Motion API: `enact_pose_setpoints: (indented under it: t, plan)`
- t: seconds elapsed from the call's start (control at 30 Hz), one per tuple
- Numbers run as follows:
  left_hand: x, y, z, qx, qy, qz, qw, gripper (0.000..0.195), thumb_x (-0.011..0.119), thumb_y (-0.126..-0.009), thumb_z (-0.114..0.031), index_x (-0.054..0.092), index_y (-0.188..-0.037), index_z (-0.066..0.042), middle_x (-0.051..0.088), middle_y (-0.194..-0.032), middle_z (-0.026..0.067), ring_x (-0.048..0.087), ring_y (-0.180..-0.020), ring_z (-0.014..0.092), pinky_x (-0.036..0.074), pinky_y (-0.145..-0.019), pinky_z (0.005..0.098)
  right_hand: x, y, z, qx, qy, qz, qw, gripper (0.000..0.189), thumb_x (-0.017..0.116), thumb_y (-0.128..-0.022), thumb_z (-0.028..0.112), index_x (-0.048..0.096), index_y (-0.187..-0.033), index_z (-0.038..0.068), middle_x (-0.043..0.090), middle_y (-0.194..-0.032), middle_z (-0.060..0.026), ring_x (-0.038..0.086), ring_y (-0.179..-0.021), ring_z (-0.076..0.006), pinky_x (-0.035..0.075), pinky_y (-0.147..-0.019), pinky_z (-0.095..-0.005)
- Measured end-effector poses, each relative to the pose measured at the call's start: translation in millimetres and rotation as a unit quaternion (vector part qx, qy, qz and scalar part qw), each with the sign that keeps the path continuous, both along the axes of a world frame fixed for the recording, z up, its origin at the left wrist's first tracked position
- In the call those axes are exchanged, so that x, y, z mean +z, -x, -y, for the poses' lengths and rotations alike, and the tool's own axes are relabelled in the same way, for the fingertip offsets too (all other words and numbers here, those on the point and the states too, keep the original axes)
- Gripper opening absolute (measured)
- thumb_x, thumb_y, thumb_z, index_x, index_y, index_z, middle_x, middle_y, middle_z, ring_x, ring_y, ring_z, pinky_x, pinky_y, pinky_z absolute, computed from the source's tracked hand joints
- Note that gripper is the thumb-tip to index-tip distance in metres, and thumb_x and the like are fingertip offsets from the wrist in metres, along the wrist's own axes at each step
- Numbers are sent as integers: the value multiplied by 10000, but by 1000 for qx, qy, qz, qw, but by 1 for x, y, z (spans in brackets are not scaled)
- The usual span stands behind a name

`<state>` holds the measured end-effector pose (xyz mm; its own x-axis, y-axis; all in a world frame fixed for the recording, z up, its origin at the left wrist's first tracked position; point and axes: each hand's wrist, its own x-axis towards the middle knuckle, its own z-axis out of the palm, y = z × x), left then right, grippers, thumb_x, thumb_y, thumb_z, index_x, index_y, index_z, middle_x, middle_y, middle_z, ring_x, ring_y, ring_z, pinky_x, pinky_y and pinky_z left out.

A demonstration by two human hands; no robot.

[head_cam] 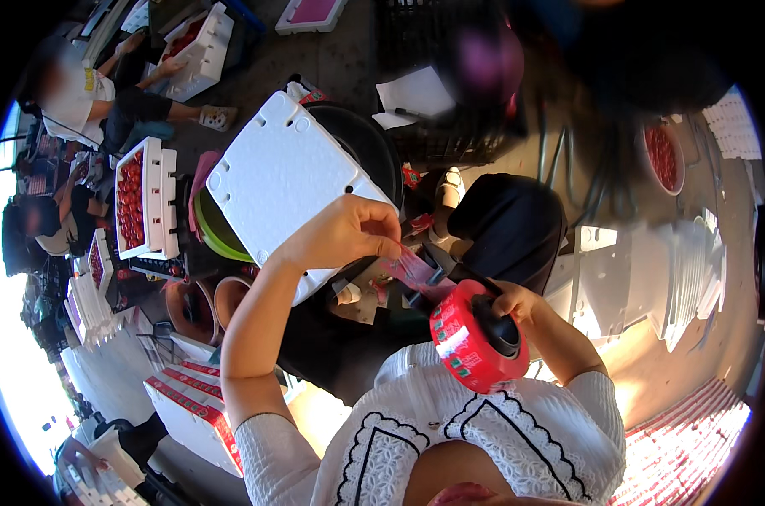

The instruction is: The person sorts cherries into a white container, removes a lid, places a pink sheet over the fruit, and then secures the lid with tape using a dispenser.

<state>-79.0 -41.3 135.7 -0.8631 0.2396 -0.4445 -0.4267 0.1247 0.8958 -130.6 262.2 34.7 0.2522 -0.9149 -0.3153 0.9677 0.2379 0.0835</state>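
Observation:
My left hand [347,234] pinches the free end of a pinkish tape strip [414,269] between thumb and fingers. The strip runs back to a large roll of red printed packing tape [464,348] on a black tape dispenser [499,326]. Around the dispenser's side closes my right hand [518,300], close to my chest. Tilted in front of me is a white foam box [294,177], its broad flat face up. My left hand is over its near edge; whether the two touch, I cannot tell. The box's underside is hidden.
Beyond the box stand a black tub [376,142] and a green basin [215,228]. Foam boxes of red fruit [130,199] and taped boxes [192,411] stand left. A person [72,95] sits far left. Foam lids [641,284] and a fruit bucket [663,158] are right.

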Motion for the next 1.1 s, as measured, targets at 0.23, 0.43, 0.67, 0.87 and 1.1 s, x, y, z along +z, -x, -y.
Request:
enact_pose_setpoints:
  t: [0.23, 0.43, 0.67, 0.87, 1.1]
  plan:
    - [-55, -25, -7, 54, -323, 58, 943, 613, 744, -722, -488, 581, -1030, 16, 623, -927, 66, 588, -830, 119, 452, -775, 243, -8, -13, -1, -21, 9, 96, 995, 719, 631, -579, -14, 427, -1264, -94, 627, -1063, -216, 664, -904, -292, 540, -862, -380]
    - [-46, -48, -11, 70, -272, -41, 959, 579, 592, -856, -526, 501, -1115, -16, 613, -933, 71, 589, -906, 128, 472, -767, 261, -15, -15, -5, -32, 15, 55, 998, 714, 625, -577, -5, 432, -1258, -97, 634, -1050, -210, 668, -887, -283, 541, -854, -374]
    - [-13, -52, -23, 169, -66, 41, 983, 355, 675, -801, -54, 458, -1081, -19, 602, -904, 75, 585, -813, 107, 457, -690, 208, -13, -9, -4, -37, -39, -60, 997, 678, 634, -594, 7, 460, -1241, -88, 635, -1057, -204, 669, -869, -269, 548, -812, -348]
    - [-14, -49, -12, 93, -71, 30, 993, 323, 646, -789, 56, 458, -1037, -30, 568, -848, 34, 567, -785, 87, 453, -688, 216, -21, -15, -7, -8, 27, 51, 998, 689, 621, -609, 21, 438, -1265, -84, 624, -1082, -218, 666, -888, -282, 546, -831, -369]
    - [-23, -40, -2, 31, -157, 91, 983, 354, 737, -734, -19, 495, -991, -47, 547, -848, 8, 539, -797, 81, 424, -728, 204, -31, -20, -13, 27, -12, 71, 997, 677, 589, -629, 30, 432, -1280, -73, 605, -1120, -235, 660, -911, -302, 549, -829, -398]
